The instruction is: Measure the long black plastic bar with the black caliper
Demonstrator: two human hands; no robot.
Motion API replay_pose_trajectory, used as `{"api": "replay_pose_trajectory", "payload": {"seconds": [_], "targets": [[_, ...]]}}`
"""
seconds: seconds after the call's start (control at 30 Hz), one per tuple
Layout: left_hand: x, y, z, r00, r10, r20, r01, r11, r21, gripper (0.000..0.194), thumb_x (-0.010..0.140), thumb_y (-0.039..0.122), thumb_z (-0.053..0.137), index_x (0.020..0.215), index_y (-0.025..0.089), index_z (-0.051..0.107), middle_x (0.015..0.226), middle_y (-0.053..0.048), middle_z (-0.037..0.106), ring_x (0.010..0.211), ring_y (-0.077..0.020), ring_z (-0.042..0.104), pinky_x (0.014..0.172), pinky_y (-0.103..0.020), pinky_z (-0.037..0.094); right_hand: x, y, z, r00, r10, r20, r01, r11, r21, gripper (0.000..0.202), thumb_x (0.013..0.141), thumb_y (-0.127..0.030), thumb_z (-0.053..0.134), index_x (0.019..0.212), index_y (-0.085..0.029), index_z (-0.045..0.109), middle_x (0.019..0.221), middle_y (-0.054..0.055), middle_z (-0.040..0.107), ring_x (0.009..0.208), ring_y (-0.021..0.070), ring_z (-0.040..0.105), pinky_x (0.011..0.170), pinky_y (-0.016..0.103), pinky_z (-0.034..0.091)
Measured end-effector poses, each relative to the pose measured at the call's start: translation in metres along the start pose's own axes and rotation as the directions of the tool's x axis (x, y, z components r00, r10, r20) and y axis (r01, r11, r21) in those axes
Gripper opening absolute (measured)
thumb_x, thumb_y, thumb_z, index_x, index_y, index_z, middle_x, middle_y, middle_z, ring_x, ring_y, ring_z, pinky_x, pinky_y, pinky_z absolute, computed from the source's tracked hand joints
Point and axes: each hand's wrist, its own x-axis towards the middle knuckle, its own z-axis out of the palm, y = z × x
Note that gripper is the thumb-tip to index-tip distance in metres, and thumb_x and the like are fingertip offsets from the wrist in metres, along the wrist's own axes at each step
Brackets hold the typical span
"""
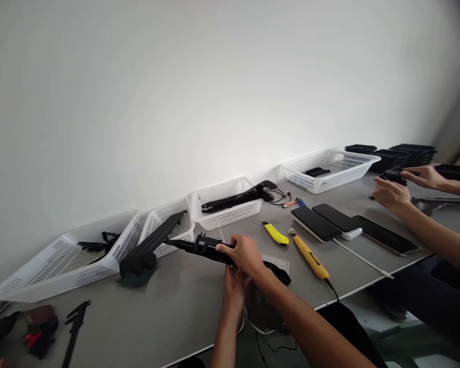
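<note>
the right hand (247, 255) has its fingers clamped on a long black plastic part (191, 247), held above the grey desk (187, 306); the left hand (235, 286) touches it from below, its fingers too hidden to tell whether closed. a yellow-handled cutter (276, 233) lies nearby.

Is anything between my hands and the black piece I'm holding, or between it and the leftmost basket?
Nothing visible stands between the black piece and your right hand, gripping it, or your left hand, just beneath. Toward the leftmost basket, a dark slanting piece stands in the way.
</note>
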Motion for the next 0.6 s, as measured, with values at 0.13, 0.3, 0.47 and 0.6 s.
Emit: {"api": "replay_pose_trajectory", "payload": {"seconds": [0.13,0.3,0.47,0.6], "targets": [[0.001,0.000,-0.002,1.000,-0.030,0.004,0.031,0.998,-0.047,0.083,0.072,0.062,0.091,0.139,0.022,0.062,0.134,-0.017,0.072,0.131,-0.0366,0.066,0.101,-0.045,0.062,0.017,0.028,-0.017,0.998,0.057,-0.010,-0.057,0.998,-0.001,0.043,0.091,-0.057,0.072,0.073,-0.018,0.066,0.071,0.003,0.068,0.065,0.0144,0.054,0.060,0.026,0.027],[0.000,0.002,-0.003,0.999,-0.046,-0.022,0.044,0.997,-0.069,0.075,0.075,0.062,0.089,0.131,0.017,0.065,0.128,-0.018,0.076,0.123,-0.0335,0.071,0.098,-0.041,0.062,0.012,0.064,-0.038,0.992,0.052,0.118,-0.053,0.999,0.011,0.026,0.091,-0.034,0.070,0.076,-0.014,0.077,0.077,0.008,0.076,0.075,0.0195,0.069,0.068,0.026,0.041],[-0.004,0.007,0.001,0.998,-0.046,-0.041,0.043,0.996,-0.081,0.081,0.074,0.063,0.090,0.136,0.018,0.065,0.124,-0.018,0.077,0.118,-0.0361,0.073,0.095,-0.043,0.062,-0.031,0.082,-0.059,0.991,-0.044,0.124,0.036,0.997,0.068,0.040,0.097,-0.044,0.061,0.116,-0.015,0.080,0.120,0.013,0.078,0.115,0.0275,0.070,0.098,0.034,0.050],[-0.006,0.012,0.004,0.999,-0.050,-0.012,0.048,0.992,-0.117,0.088,0.073,0.064,0.089,0.144,0.021,0.061,0.132,-0.018,0.075,0.121,-0.0382,0.071,0.099,-0.048,0.059,-0.066,0.102,-0.069,0.992,-0.058,0.114,0.023,0.959,0.281,0.053,0.092,-0.064,0.064,0.114,-0.018,0.081,0.111,0.013,0.078,0.099,0.0291,0.072,0.088,0.037,0.057]]}}
